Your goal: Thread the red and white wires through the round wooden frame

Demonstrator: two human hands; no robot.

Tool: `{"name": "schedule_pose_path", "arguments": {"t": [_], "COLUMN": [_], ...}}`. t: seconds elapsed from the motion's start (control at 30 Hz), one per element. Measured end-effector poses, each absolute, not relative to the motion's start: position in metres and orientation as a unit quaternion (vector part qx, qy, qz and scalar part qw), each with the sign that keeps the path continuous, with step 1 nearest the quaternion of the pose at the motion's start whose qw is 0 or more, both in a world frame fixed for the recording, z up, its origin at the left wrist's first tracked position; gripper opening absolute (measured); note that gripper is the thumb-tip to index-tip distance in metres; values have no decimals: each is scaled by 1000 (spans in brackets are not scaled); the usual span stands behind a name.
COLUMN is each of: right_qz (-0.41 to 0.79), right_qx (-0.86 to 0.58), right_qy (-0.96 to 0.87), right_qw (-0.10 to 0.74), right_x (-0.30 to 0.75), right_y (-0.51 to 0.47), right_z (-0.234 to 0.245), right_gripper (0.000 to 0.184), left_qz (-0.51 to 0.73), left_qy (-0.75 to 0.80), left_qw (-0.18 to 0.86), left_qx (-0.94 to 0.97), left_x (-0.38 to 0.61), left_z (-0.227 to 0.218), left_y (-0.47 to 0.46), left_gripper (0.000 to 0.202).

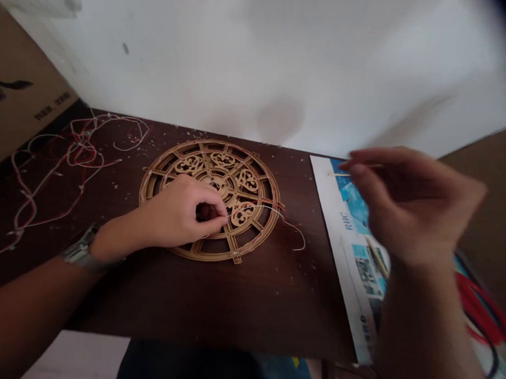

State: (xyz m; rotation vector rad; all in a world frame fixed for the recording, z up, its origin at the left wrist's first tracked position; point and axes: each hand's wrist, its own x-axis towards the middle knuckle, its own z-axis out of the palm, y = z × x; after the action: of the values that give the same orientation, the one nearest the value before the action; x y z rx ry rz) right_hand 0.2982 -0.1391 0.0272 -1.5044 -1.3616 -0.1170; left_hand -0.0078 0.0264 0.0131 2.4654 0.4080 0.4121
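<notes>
Nearest the camera, the right hand [412, 208] pinches a thin wooden stick [335, 174] in narrow grip. The left hand [177, 211] closes on a thin wire [292, 227] above a round fretwork wooden frame [182, 146].

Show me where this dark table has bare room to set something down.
Bare wood lies below the fretted wooden wheel, between the left forearm and the printed sheet. Crowded: the tangled red-and-white wires and the wheel under the left hand.

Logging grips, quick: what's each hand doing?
Left hand: closed, pinching white wire on the wooden wheel.
Right hand: closed, holding a thin stick.
</notes>
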Motion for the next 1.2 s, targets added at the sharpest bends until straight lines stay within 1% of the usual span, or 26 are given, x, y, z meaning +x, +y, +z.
{"name": "schedule_pose_path", "arguments": {"t": [0.03, 0.1, 0.17, 0.23, 0.47, 0.67, 0.93, 1.2], "right_qz": [-8, 32, 49, 58, 105, 93, 107, 130], "right_qx": [-592, -538, -497, -479, -470, -472, -469, -456], "right_qy": [-618, -721, -787, -808, -800, -812, -816, -814], "right_qw": [517, 434, 362, 338, 356, 330, 321, 335], "right_x": [278, 244, 224, 216, 219, 216, 218, 217], "right_y": [-133, -122, -114, -109, -108, -108, -109, -110], "right_z": [25, 18, 8, -2, -14, -14, -15, -14], "right_gripper": [13, 18, 21, 21, 16, 13, 14, 14], "left_qz": [157, 158, 154, 145, 130, 130, 110, 92], "left_qy": [148, 136, 126, 119, 90, 81, 83, 62], "left_qw": [297, 287, 280, 277, 281, 289, 285, 288], "left_qx": [930, 935, 939, 942, 947, 945, 948, 951], "left_x": [-7, -7, -6, -6, -7, -7, -8, -9], "left_z": [13, 13, 13, 13, 13, 12, 15, 21], "left_y": [26, 26, 26, 25, 22, 20, 22, 24], "left_gripper": [18, 19, 19, 17, 18, 15, 11, 13]}}
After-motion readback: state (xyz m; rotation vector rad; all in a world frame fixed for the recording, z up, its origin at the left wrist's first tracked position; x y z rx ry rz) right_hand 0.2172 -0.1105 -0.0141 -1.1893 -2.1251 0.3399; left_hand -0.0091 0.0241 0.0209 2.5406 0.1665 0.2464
